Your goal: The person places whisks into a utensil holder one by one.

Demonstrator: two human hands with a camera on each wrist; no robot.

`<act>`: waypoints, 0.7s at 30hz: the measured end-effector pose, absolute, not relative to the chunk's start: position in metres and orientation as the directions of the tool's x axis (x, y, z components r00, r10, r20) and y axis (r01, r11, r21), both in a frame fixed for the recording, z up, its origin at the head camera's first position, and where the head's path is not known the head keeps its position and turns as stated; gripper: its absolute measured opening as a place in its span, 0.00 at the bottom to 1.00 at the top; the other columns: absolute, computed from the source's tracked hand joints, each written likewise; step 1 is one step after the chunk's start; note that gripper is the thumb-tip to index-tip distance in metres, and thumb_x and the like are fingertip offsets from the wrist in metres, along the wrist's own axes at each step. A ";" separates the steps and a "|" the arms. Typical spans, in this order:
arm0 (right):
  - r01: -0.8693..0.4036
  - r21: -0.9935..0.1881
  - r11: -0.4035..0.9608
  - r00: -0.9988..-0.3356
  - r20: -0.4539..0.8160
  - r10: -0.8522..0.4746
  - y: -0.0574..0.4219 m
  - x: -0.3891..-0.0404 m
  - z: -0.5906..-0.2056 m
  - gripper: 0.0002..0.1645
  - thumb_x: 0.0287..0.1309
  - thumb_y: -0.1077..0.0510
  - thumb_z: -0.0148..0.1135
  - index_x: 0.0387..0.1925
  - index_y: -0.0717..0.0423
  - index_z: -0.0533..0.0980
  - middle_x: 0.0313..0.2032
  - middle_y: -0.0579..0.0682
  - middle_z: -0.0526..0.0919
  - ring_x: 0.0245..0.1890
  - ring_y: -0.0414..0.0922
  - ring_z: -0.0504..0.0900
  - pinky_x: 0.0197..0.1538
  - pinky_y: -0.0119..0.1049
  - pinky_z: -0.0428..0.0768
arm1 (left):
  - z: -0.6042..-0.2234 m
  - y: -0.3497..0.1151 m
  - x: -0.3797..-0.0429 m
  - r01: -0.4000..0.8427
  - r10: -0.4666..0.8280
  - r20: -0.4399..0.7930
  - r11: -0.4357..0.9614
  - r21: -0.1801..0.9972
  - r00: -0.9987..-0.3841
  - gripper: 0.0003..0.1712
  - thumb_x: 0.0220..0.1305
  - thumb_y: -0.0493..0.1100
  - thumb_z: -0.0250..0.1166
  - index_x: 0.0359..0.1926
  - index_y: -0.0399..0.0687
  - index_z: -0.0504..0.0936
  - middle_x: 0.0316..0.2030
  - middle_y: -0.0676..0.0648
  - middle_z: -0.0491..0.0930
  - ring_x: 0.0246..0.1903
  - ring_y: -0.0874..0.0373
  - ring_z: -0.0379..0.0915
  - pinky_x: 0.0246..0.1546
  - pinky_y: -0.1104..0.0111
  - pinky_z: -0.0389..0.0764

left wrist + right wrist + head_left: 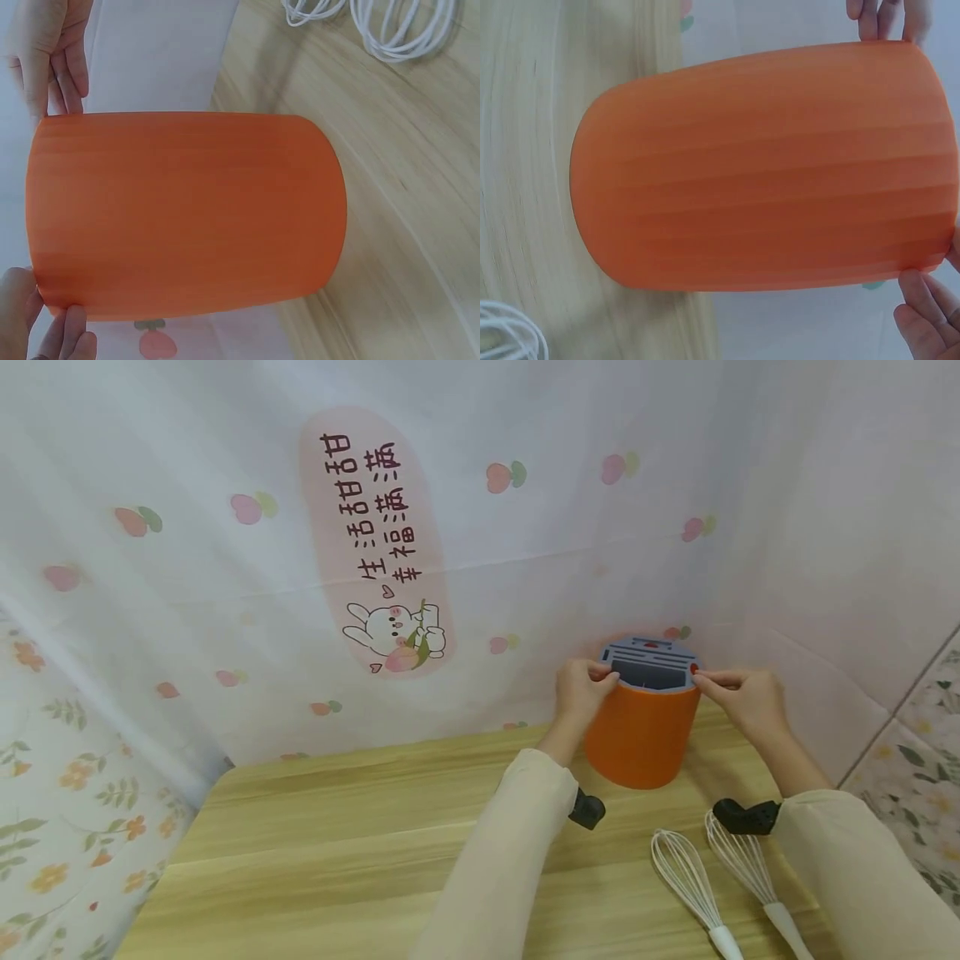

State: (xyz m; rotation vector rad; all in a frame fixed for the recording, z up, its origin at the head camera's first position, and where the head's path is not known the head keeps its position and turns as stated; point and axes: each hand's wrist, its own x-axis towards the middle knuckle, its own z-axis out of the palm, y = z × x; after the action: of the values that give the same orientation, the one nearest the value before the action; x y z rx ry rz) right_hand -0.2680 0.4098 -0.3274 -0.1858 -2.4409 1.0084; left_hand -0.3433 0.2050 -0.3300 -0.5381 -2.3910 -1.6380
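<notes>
An orange knife block [641, 735] with a grey slotted top [637, 652] stands upright at the back right of the table. My left hand [579, 697] pinches its upper rim on the left side, thumb near the wide dark slot. On the opposite side my right hand [750, 700] grips the rim with thumb and fingers, beside a small red spot on the top. The left wrist view is mostly filled by the block's smooth orange wall [187, 217]. Faint bands run along that wall [765, 172] in the right wrist view, with fingers at two corners of the top end.
Two white whisks, a nearer one [684, 877] and one beside it [742, 864], lie at the front right of the wooden table [337, 860], partly by my right sleeve. A printed curtain [525, 568] hangs right behind the block, and another patterned cloth borders the right.
</notes>
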 end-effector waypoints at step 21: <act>-0.126 -0.678 0.724 -0.885 0.407 0.227 0.362 -0.267 -0.331 0.25 0.55 0.47 0.62 0.43 0.67 0.79 0.40 0.65 0.80 0.44 0.60 0.75 0.30 0.20 0.70 | -0.332 0.147 -0.329 0.429 0.165 0.396 0.354 0.831 -0.903 0.08 0.52 0.39 0.69 0.34 0.40 0.86 0.29 0.48 0.82 0.26 0.63 0.77 0.26 0.81 0.74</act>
State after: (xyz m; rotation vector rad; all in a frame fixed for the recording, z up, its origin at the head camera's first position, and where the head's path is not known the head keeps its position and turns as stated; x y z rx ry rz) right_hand -0.2669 0.3624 -0.3307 -0.0772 -2.4582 1.0144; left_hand -0.3293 0.1470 -0.3316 -0.5324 -2.3735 -1.5707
